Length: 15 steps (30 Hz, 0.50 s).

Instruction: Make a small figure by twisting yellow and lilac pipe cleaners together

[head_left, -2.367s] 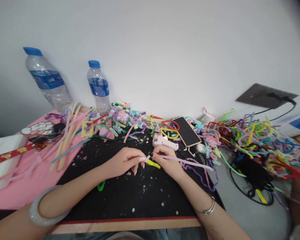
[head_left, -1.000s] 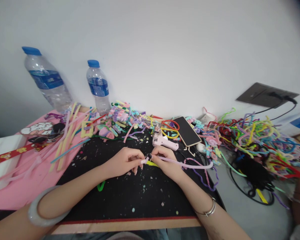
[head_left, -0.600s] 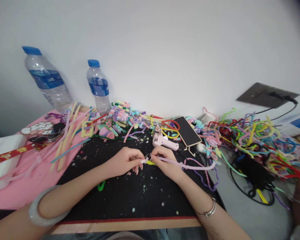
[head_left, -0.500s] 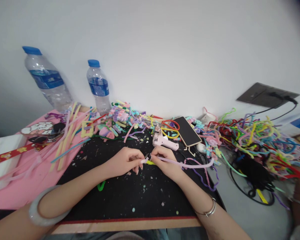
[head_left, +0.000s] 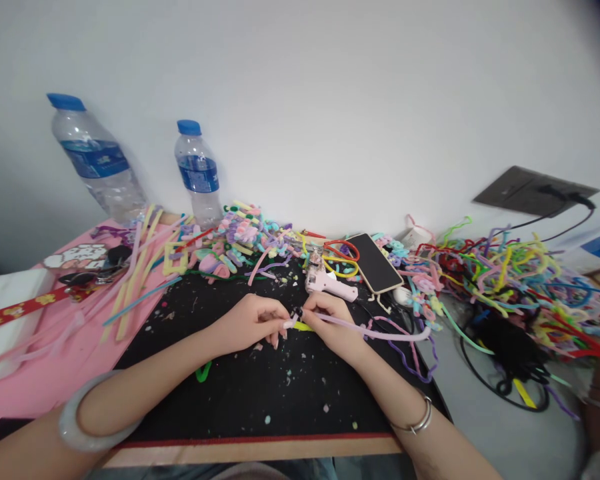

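Note:
My left hand (head_left: 253, 325) and my right hand (head_left: 333, 321) meet over the black mat (head_left: 260, 387), both pinched on one end of a pale pink pipe cleaner (head_left: 380, 333). The rest of it trails right in a shallow curve to about the mat's right edge. A small dark piece sits at the pinched end between my fingertips. A yellow-green pipe cleaner piece (head_left: 304, 327) lies on the mat just under my fingers.
A pink glue gun (head_left: 330, 283) and a phone (head_left: 374, 262) lie behind my hands. Two water bottles (head_left: 96, 160) (head_left: 197, 172) stand at the wall. A big tangle of coloured pipe cleaners (head_left: 520, 280) fills the right; small shaped pieces (head_left: 245, 237) are heaped at the back. Another person's arm (head_left: 597, 400) shows at the far right.
The pipe cleaner's trailing length was straight and now sags in a curve. My hands have stayed in the same spot, fingers working at its end.

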### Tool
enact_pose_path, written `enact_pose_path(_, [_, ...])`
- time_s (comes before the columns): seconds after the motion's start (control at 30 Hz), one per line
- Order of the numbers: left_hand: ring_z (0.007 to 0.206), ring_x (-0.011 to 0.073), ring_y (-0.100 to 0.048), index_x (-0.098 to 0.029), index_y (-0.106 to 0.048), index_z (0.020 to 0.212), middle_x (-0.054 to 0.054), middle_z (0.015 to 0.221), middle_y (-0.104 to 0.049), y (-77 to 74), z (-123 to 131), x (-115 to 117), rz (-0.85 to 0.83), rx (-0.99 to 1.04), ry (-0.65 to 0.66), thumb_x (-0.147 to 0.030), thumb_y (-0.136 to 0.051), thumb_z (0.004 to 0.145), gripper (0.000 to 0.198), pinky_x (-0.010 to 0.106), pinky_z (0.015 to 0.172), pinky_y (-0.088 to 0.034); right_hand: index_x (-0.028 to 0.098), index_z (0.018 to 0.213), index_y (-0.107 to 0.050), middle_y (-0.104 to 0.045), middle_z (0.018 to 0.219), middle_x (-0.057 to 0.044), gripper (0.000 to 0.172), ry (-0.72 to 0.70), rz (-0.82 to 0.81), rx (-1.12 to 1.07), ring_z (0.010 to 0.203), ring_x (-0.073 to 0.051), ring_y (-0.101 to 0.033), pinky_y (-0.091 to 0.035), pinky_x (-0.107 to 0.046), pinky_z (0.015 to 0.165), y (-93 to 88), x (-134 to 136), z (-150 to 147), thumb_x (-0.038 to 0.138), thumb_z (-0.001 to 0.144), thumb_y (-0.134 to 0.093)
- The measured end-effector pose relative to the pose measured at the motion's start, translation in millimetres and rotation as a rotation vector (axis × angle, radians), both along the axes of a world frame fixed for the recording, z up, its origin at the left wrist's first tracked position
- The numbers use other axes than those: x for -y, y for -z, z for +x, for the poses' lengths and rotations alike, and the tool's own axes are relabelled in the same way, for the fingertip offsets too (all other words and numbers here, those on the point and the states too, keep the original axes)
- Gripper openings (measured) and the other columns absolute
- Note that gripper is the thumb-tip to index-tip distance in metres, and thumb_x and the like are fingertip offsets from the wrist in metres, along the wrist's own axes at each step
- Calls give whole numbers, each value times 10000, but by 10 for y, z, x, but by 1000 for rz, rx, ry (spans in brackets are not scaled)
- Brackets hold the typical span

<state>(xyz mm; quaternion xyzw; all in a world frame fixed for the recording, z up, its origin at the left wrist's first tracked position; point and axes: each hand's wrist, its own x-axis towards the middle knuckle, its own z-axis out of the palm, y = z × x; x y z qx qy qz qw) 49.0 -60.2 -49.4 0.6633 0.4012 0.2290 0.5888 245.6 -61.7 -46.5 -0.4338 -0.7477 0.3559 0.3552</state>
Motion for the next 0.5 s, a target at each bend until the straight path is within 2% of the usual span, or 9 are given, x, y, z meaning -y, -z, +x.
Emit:
enact_pose_path(0.27, [548, 139, -625, -137, -624, 780, 30, 655, -652, 9, 6, 7, 13, -31, 0, -323, -549, 792, 201, 185, 434, -454, 172, 627, -527, -497, 609, 23, 171, -10, 18, 0, 568, -102, -442, -343, -220, 544, -4, 21, -15, 187, 797, -535])
enact_pose_path(0.5, [534, 136, -620, -133, -616, 797, 26, 621, -639, 32, 3, 19, 73, -48, 7, -286, -544, 787, 170, 172, 405, -459, 169, 622, -529, -493, 605, 25, 172, -6, 13, 9, 560, -97, -437, -338, -216, 535, -1, 18, -20, 188, 793, -534])
